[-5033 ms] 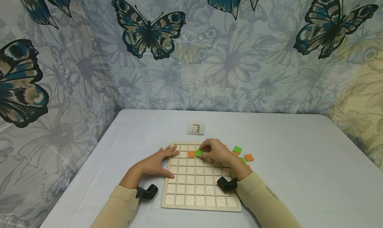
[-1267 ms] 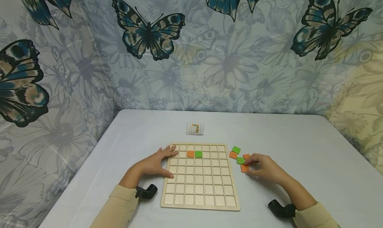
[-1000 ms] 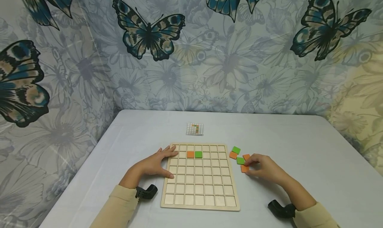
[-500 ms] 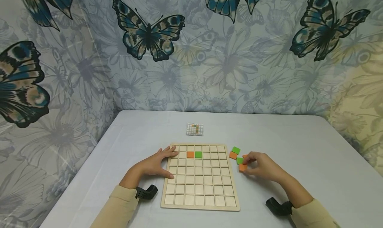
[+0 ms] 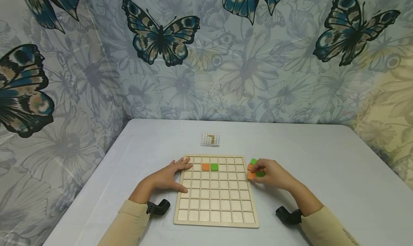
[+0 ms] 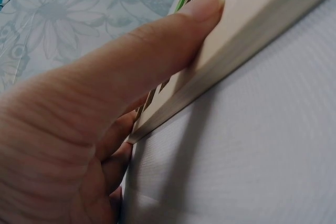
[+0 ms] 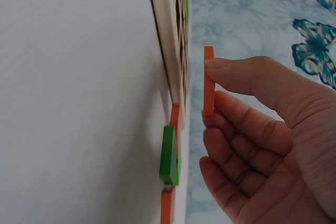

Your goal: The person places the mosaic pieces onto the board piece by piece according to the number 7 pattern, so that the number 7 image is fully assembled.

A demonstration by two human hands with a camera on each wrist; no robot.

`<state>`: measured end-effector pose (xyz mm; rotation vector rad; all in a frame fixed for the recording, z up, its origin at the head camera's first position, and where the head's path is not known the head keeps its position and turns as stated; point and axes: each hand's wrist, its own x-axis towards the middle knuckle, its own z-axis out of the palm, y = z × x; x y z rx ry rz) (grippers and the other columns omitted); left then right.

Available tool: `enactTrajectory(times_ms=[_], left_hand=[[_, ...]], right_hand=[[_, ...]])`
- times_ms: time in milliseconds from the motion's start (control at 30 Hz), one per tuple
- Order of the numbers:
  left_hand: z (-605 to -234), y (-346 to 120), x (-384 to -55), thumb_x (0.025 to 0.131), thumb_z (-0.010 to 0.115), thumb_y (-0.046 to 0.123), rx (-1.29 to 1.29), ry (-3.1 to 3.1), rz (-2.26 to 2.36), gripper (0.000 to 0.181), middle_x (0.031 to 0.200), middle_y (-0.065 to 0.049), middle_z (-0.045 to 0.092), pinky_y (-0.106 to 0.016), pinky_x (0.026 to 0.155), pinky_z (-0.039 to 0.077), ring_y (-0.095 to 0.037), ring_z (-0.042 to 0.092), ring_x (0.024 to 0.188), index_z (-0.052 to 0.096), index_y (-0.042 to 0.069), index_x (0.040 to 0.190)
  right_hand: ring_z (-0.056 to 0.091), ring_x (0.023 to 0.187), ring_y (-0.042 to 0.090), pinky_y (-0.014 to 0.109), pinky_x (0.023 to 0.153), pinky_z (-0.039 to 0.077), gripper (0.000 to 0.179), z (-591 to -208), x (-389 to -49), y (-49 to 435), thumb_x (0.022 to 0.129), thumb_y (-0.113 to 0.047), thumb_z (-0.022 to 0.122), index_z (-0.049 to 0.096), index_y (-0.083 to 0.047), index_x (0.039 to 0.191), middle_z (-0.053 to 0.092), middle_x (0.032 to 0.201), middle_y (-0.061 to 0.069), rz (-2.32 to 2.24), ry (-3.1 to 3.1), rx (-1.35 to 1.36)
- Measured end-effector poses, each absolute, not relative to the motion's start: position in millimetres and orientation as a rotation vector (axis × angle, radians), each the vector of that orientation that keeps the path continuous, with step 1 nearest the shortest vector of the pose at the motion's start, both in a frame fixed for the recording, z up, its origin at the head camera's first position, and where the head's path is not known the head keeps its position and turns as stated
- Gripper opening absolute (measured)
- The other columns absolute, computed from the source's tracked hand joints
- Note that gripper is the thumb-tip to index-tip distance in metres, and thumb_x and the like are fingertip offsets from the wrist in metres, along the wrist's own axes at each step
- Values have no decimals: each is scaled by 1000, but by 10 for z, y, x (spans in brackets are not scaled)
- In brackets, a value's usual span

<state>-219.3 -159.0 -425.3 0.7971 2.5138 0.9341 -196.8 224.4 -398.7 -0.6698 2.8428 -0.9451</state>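
My right hand (image 5: 274,176) pinches a square orange tile (image 5: 251,176) between thumb and fingertips. In the right wrist view this orange tile (image 7: 209,90) is up off the white cloth, seen edge-on. My left hand (image 5: 166,176) rests on the left edge of a wooden grid board (image 5: 216,204), fingers spread. Its thumb (image 6: 173,35) lies straight on the board's frame in the left wrist view. Inside the grid, an orange tile (image 5: 205,166) and a green tile (image 5: 214,166) sit side by side in the second row.
Loose tiles lie right of the board, partly behind my right hand, among them a green tile (image 5: 254,161) and another green tile (image 5: 260,174). A small card (image 5: 210,139) with a coloured grid pattern lies beyond the board on the white-covered table (image 5: 306,149).
Earlier my right hand was at the green tile in the grid, then moved right to the loose tiles. It has since lifted an orange tile leftward toward the board. The left hand stays put.
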Motion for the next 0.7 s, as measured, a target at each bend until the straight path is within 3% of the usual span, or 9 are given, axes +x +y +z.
enactTrajectory(times_ms=[133,400,567,700], left_hand=[[-4256,-1591,-2192,67,82,39,796,2512,935,91,157,-4,14,-53,118,1,-28,3,146,39,16,143],[-4258,-1588,-2192,67,82,38,782,2514,938,90,157,-4,14,-53,118,1,-29,3,146,39,16,143],[-4255,-1585,-2190,67,82,39,766,2516,942,90,157,-3,14,-54,118,2,-29,2,146,39,17,143],[-4255,-1587,-2190,67,82,38,775,2513,940,90,157,-4,14,-53,118,1,-28,3,146,39,17,143]], right_hand=[[58,88,15,32,78,52,18,-3986,-2016,2187,75,-11,76,65,-9,89,64,89,-3,-971,2827,-697],[54,80,15,24,68,49,18,-3973,-2088,2044,76,-14,75,65,-9,91,62,85,-1,-1031,2786,-704],[56,85,16,32,76,52,20,-3967,-2123,1952,76,-14,76,65,-7,91,64,89,1,-1065,2757,-708],[56,85,18,31,71,51,21,-3971,-2160,1888,76,-14,76,64,-5,92,64,90,2,-1072,2737,-707]])
